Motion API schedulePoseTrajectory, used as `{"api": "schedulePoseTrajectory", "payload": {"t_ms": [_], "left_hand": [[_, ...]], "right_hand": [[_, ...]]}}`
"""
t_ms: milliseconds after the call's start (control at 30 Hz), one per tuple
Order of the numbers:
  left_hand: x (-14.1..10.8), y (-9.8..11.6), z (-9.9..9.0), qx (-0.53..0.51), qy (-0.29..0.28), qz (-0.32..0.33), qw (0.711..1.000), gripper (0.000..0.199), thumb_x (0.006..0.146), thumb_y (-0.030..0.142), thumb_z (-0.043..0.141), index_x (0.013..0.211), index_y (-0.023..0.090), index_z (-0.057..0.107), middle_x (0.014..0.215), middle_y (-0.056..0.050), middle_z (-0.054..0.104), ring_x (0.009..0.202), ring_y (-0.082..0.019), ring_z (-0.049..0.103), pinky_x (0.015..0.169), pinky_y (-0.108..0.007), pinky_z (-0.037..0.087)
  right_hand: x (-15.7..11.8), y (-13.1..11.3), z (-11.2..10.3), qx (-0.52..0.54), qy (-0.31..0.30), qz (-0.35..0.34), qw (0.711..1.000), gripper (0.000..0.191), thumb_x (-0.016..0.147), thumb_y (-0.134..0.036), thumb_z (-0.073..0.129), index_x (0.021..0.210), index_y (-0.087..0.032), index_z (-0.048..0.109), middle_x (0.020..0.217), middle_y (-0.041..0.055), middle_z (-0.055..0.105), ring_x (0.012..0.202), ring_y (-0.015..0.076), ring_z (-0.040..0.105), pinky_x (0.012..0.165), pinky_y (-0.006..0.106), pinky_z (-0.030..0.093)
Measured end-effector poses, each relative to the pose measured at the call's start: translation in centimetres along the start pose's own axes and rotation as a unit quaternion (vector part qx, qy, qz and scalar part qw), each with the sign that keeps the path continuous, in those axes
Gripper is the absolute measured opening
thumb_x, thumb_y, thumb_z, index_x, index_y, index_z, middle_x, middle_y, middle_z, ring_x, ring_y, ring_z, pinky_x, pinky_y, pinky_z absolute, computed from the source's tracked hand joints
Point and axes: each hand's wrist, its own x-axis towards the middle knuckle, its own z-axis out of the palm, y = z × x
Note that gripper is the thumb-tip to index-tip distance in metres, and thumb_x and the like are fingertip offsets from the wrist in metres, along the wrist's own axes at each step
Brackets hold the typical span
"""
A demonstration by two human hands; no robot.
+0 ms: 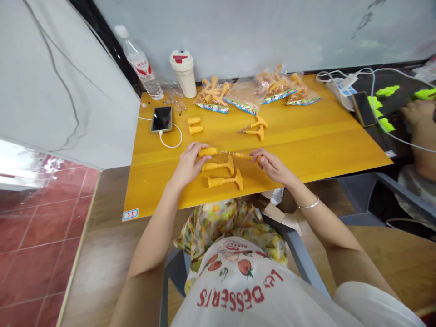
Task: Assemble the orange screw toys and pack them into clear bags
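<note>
My left hand (189, 164) is closed around a ribbed yellow sleeve (209, 151), held just above the table. Facing it, a yellow T-handled corkscrew (241, 155) with a metal spiral tip is gripped at its handle by my right hand (270, 166). The tip points at the sleeve's end, with a small gap between them. Below lie two sleeved T-handled corkscrews (220, 166) side by side, close to my left fingers. Farther back are two loose sleeves (195, 126) and two bare corkscrews (255, 127) with spirals showing.
Clear bags of yellow pieces (214, 95) line the table's back edge. A water bottle (143, 68), a white cup (184, 75) and a charging phone (161, 119) stand or lie at back left. Cables, a power strip (344, 87) and another person's hand (417, 111) are at right.
</note>
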Motion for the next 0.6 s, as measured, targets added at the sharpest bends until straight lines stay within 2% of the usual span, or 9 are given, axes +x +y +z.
{"api": "schedulePoseTrajectory", "payload": {"t_ms": [100,200,333,400,500,600], "left_hand": [[0.0,0.6,0.5,-0.015,-0.022,0.03,0.999,0.024,0.093,0.025,0.059,0.116,0.019,0.061,0.113,-0.008,0.064,0.109,-0.022,0.061,0.099,-0.038,0.047],[0.0,1.6,1.1,-0.034,-0.057,0.055,0.996,0.024,0.095,0.025,0.057,0.117,0.018,0.062,0.114,-0.009,0.062,0.11,-0.021,0.06,0.1,-0.037,0.047],[-0.1,2.2,1.4,-0.074,-0.087,0.058,0.992,0.024,0.096,0.03,0.056,0.116,0.019,0.063,0.112,-0.008,0.064,0.108,-0.02,0.061,0.1,-0.036,0.046],[-0.2,1.9,1.4,-0.095,-0.084,0.037,0.991,0.027,0.095,0.034,0.058,0.116,0.019,0.063,0.112,-0.007,0.065,0.105,-0.02,0.062,0.097,-0.034,0.047],[-0.5,1.3,1.4,-0.116,-0.077,-0.021,0.99,0.033,0.093,0.04,0.059,0.118,0.019,0.063,0.108,-0.006,0.068,0.091,-0.017,0.062,0.082,-0.028,0.049],[-0.8,0.6,1.4,-0.144,-0.088,-0.046,0.985,0.037,0.091,0.045,0.061,0.117,0.019,0.065,0.102,-0.004,0.07,0.073,-0.013,0.056,0.068,-0.024,0.045]], "right_hand": [[0.2,-0.4,0.5,0.011,-0.011,0.007,1.0,0.045,0.101,-0.061,0.035,0.093,-0.022,0.055,0.093,0.0062,0.059,0.071,0.0147,0.05,0.066,0.029,0.042],[0.7,-1.0,1.6,0.031,-0.007,0.044,0.999,0.048,0.1,-0.064,0.035,0.093,-0.022,0.056,0.08,0.0015,0.053,0.064,0.0137,0.046,0.06,0.028,0.039],[1.5,-1.7,2.7,0.087,0.075,0.139,0.984,0.046,0.099,-0.066,0.034,0.098,-0.024,0.052,0.065,-0.0051,0.036,0.052,0.0126,0.036,0.05,0.026,0.033],[1.7,-1.8,2.9,0.091,0.089,0.149,0.981,0.046,0.099,-0.067,0.032,0.097,-0.024,0.051,0.068,-0.0044,0.038,0.053,0.0125,0.038,0.049,0.026,0.035],[1.7,-1.7,2.5,0.041,0.03,0.061,0.997,0.053,0.097,-0.071,0.032,0.101,-0.022,0.051,0.084,0.002,0.053,0.07,0.0156,0.052,0.065,0.03,0.047],[1.4,-1.4,1.9,-0.058,-0.056,-0.051,0.995,0.074,0.081,-0.077,0.057,0.125,-0.019,0.047,0.112,0.0117,0.057,0.098,0.0246,0.058,0.086,0.04,0.051]]}}
